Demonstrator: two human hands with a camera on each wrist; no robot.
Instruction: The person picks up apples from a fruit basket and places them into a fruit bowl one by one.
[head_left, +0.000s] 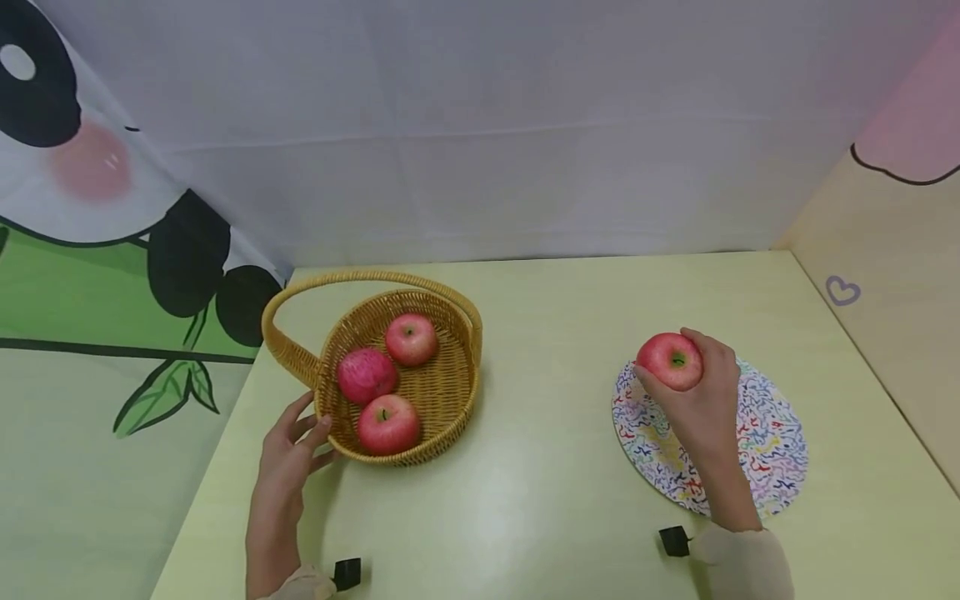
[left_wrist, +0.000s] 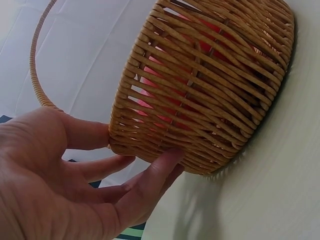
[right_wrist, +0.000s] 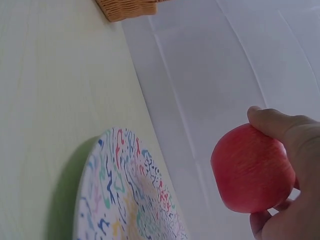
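Note:
Thumb and fingers of my right hand (head_left: 708, 400) grip a red apple (head_left: 670, 362), raised above the patterned plate (head_left: 772, 450). In the right wrist view the apple (right_wrist: 252, 169) hangs clear of the plate (right_wrist: 125, 190). On the left stands a wicker basket (head_left: 442, 408) with a tall arched handle (head_left: 367, 277). Two red apples (head_left: 388, 424) and a streaked pink round fruit (head_left: 366, 375) lie inside it. My left hand (head_left: 288, 454) touches the basket's near left side, fingers spread and loosely bent, fingertips at the rim and outer wall in the left wrist view.
A pale yellow table (head_left: 540, 400) carries the basket and plate, which stand well apart. White cloth (head_left: 525, 167) hangs behind it. Printed panels flank both sides, one with a heart drawing (head_left: 843, 291). Small black blocks (head_left: 674, 541) sit by each wrist.

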